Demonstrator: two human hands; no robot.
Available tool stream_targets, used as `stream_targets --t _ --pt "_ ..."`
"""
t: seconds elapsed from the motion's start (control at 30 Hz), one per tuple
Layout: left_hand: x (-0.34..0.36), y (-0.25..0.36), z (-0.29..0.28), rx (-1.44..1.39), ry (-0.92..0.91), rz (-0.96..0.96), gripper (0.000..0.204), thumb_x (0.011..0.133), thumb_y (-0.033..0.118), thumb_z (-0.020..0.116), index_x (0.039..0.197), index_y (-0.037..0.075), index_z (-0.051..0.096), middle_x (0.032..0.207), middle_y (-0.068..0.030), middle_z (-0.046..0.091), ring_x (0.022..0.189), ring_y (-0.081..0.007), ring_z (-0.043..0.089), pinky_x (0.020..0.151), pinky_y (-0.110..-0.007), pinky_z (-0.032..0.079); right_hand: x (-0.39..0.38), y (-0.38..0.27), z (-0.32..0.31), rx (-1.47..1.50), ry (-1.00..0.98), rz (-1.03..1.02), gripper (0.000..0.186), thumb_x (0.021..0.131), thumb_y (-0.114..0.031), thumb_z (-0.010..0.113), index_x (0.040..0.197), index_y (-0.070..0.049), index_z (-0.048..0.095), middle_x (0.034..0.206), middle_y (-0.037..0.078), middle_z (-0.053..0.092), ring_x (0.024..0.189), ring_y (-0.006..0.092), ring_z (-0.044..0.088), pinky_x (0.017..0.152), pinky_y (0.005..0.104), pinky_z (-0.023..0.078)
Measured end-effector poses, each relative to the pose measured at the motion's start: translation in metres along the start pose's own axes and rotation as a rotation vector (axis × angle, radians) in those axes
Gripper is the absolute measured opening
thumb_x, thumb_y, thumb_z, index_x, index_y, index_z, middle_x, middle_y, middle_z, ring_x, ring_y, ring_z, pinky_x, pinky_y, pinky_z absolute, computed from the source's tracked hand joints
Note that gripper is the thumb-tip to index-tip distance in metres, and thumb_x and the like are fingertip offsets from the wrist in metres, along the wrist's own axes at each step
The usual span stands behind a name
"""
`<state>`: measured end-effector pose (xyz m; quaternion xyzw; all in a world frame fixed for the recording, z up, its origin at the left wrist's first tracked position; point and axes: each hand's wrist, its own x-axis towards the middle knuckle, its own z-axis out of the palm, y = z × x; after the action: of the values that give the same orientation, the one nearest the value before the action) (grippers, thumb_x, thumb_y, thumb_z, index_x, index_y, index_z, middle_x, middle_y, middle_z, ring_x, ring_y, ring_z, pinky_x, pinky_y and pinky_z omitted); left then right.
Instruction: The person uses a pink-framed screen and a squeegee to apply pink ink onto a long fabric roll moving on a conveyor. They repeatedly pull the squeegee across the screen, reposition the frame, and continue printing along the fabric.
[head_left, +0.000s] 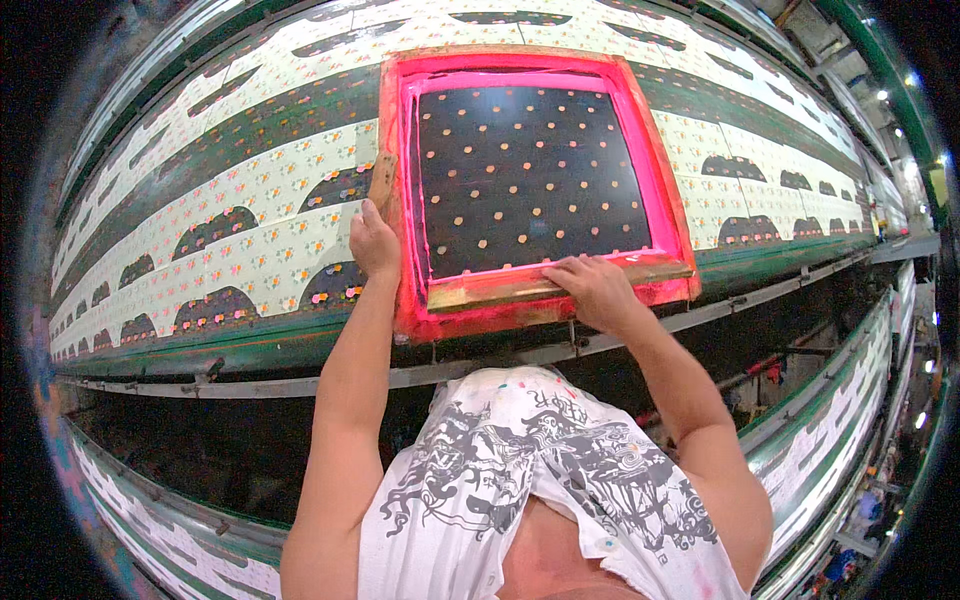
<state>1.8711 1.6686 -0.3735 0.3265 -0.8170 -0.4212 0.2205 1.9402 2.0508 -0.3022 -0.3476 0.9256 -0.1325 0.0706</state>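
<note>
A square printing screen with a pink-stained wooden frame (655, 160) lies flat on a long table of patterned cloth (250, 215). Its dark mesh (530, 170) shows rows of small pale dots. My left hand (373, 240) grips the frame's left side near the front corner. My right hand (597, 288) rests on a long wooden squeegee (500, 292) that lies across the front of the screen, fingers wrapped over its top edge.
The cloth carries a cream floral print with dark arch shapes and green bands. A metal rail (300, 383) runs along the table's near edge. Another printed table (830, 430) stands behind me at the lower right, one more at the lower left.
</note>
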Motion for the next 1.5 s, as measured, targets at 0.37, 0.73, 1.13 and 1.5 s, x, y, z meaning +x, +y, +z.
stream_targets --t 0.37,0.73,1.13,1.5 --pt "-0.003 -0.010 0.006 -0.076 0.067 0.147 0.060 0.109 0.049 0.056 0.137 -0.004 0.062 0.130 -0.0283 0.063 0.126 -0.0440 0.059 0.110 -0.051 0.047 0.012 -0.005 -0.017 0.025 -0.226 0.117 0.049 0.090 -0.010 0.070 0.138 -0.020 0.070 0.122 0.011 0.075 0.114 0.0352 0.073 0.095 0.0515 0.059" --pt "0.003 -0.019 0.009 -0.230 0.010 0.184 0.063 0.110 0.047 0.055 0.142 -0.008 0.056 0.140 -0.0292 0.060 0.133 -0.0438 0.057 0.115 -0.049 0.043 -0.004 -0.017 0.022 -0.053 0.179 -0.067 0.067 0.073 0.002 0.079 0.138 -0.015 0.071 0.130 0.008 0.072 0.118 0.0335 0.070 0.100 0.0472 0.057" --pt "-0.003 -0.018 0.006 -0.278 0.014 0.151 0.065 0.112 0.043 0.053 0.148 -0.011 0.051 0.144 -0.0293 0.055 0.131 -0.0411 0.056 0.116 -0.049 0.041 0.158 0.072 0.010 -0.112 0.253 -0.010 0.054 0.083 0.000 0.068 0.135 -0.016 0.072 0.118 0.012 0.073 0.108 0.0358 0.073 0.093 0.0472 0.058" --pt "-0.009 -0.011 0.002 0.178 0.240 0.304 0.053 0.108 0.028 0.059 0.146 -0.008 0.049 0.148 -0.0274 0.053 0.140 -0.0430 0.046 0.121 -0.053 0.033 0.314 0.180 -0.018 -0.197 0.324 -0.013 0.043 0.088 -0.009 0.069 0.130 -0.017 0.074 0.111 0.015 0.075 0.104 0.0381 0.076 0.090 0.0496 0.063"
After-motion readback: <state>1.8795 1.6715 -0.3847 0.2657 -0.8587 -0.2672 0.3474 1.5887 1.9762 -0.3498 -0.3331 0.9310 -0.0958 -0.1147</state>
